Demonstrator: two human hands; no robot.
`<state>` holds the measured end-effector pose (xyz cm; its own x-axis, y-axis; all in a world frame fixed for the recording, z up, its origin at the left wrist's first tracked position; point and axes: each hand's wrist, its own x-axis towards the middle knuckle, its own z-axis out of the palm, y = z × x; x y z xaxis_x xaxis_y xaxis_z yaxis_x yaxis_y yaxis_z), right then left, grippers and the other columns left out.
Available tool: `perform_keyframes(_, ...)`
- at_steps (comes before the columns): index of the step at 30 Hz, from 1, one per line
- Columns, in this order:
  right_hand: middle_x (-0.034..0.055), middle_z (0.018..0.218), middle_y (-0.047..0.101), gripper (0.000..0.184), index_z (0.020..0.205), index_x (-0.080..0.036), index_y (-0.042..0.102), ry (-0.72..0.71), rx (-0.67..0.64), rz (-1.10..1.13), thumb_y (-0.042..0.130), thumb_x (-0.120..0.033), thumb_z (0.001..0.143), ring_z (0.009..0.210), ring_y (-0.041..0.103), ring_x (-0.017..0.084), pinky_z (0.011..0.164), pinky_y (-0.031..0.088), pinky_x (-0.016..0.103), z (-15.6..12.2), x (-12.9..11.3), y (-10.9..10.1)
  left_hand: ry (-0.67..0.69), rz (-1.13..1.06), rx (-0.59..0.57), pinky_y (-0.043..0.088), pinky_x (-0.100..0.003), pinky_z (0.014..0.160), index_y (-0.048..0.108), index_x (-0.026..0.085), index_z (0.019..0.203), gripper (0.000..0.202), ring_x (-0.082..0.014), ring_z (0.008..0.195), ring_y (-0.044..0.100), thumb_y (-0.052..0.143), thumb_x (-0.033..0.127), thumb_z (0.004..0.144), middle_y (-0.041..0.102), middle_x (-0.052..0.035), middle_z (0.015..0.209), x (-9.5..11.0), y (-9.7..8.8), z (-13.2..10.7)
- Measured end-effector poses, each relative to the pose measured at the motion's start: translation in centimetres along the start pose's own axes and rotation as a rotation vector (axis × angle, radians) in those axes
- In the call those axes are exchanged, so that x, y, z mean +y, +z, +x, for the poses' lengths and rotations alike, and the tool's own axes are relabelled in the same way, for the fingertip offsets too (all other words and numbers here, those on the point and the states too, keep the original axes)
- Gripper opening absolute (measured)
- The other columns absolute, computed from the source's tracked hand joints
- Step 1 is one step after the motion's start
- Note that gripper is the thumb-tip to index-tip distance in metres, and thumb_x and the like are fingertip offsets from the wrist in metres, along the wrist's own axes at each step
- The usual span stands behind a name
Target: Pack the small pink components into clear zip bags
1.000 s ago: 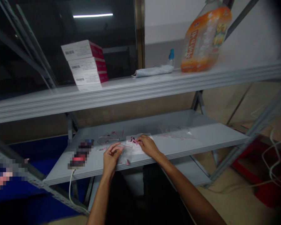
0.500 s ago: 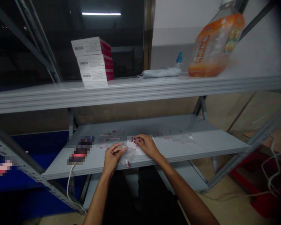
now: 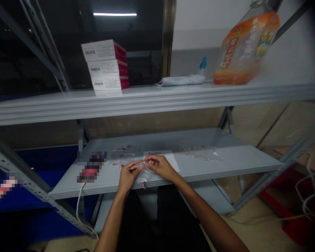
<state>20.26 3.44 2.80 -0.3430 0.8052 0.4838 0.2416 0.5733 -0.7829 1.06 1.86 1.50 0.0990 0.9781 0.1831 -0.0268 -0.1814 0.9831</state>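
Note:
At the front edge of the lower shelf, my left hand point(image 3: 130, 175) pinches one side of a small clear plastic bag point(image 3: 146, 175). A few small pink and dark pieces point(image 3: 143, 184) sit at the bag's bottom. My right hand point(image 3: 159, 166) is closed at the bag's upper edge, its fingertips close to those of the left. Whether a small piece is also between its fingers, I cannot tell. A white sheet of paper point(image 3: 173, 159) lies partly under the right hand. Left of it are more clear bags with pink pieces point(image 3: 124, 151).
Flat clear bags point(image 3: 199, 153) lie on the right of the lower shelf point(image 3: 238, 155). A blurred-out device point(image 3: 91, 168) with a white cable point(image 3: 78, 206) lies at left. The upper shelf point(image 3: 147, 101) holds stacked boxes point(image 3: 105, 66), a folded cloth point(image 3: 181, 81) and an orange-labelled bottle point(image 3: 246, 49).
My right hand has moved left from the small pieces on the paper to the bag's upper edge, beside my left fingertips. The left hand stays on the bag.

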Motion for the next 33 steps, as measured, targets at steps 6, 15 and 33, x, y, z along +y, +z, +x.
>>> perform_keyframes(6,0.0069,0.102,0.070,0.034,0.111,-0.019,0.067,0.045,0.159,-0.006,0.066,-0.040,0.085,0.078,0.061,0.016,0.069,0.047,0.025,-1.4,0.5,0.5,-0.003,-0.028,0.092,0.049,-0.026,0.076,0.070,0.014,0.111,0.042,-0.0178,0.080,0.069,0.077,0.030,0.073,0.077,-0.0070,0.085,0.1,0.2,-0.1)
perform_keyframes(15,0.0019,0.070,0.061,0.030,0.081,-0.017,0.064,0.133,0.200,0.190,0.061,-0.046,0.087,0.059,0.053,0.013,0.053,0.040,0.022,-2.5,2.3,1.7,0.020,0.035,0.078,0.047,-0.024,0.071,0.074,0.016,0.102,0.038,-0.0171,0.080,0.065,0.080,0.035,0.070,0.074,-0.0073,0.090,0.6,-0.1,-0.3)
perform_keyframes(33,-0.0006,0.069,0.053,0.031,0.081,-0.017,0.061,0.060,0.144,0.155,0.057,-0.046,0.090,0.057,0.044,0.010,0.053,0.032,0.021,-3.5,1.9,1.3,0.083,0.217,-0.031,0.040,-0.023,0.063,0.070,0.015,0.075,0.028,-0.0143,0.065,0.055,0.074,0.042,0.075,0.065,-0.0024,0.069,0.6,-0.1,-0.4)
